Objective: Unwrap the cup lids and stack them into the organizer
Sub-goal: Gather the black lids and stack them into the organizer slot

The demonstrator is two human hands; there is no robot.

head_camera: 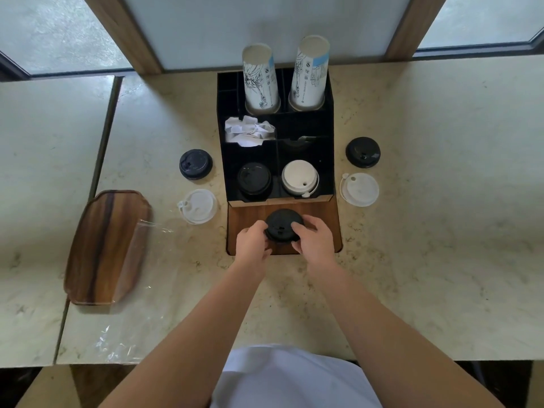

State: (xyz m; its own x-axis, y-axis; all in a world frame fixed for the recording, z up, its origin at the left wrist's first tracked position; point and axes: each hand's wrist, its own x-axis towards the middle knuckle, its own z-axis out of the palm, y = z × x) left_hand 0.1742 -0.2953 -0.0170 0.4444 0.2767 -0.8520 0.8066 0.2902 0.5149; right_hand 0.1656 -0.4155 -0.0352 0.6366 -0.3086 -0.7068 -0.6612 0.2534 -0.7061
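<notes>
Both hands [284, 240], black lid [283, 225] gripped between

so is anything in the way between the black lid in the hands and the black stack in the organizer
Nothing visible. Both hands, left and right, hold the black lid just in front of the organizer. Its low front edge lies between, and the black stack is open from above.
</notes>
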